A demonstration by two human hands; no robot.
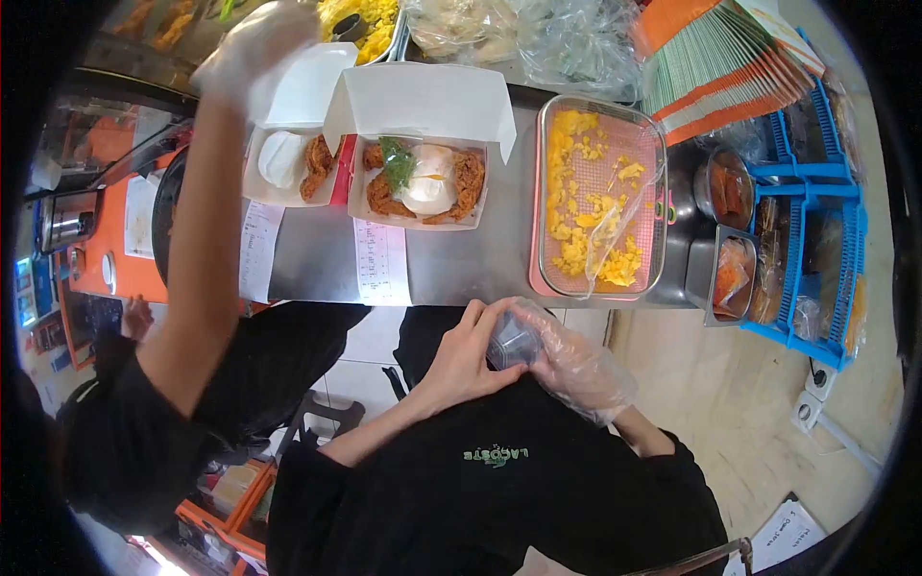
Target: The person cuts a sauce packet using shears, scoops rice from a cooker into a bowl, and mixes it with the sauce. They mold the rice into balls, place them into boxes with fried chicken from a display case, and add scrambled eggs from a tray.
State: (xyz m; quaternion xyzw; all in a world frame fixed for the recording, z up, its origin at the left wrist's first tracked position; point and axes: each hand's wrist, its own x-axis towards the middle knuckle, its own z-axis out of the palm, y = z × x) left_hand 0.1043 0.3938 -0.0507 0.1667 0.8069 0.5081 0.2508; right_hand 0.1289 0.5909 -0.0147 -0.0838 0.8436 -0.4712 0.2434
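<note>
In front of my chest, both hands are closed around a small clear plastic cup [512, 346]. Bare, my left hand [463, 350] curls its fingers and thumb along the cup's left side. My right hand [579, 363], in a clear plastic glove, grips the other side. Beyond them, at the counter edge, stands an open white box [423, 101] with fried chicken [468, 182], a white mound and a green leafy garnish. A smaller open box [279, 192] with similar food stands to its left.
A pink-rimmed basket [663, 230] holds yellow crumbly food. Metal containers [706, 274] and a blue rack [802, 192] stand right of it. A co-worker's arm [213, 230] reaches across on the left, its gloved hand blurred. Printed slips [382, 264] hang over the steel counter's edge [451, 278].
</note>
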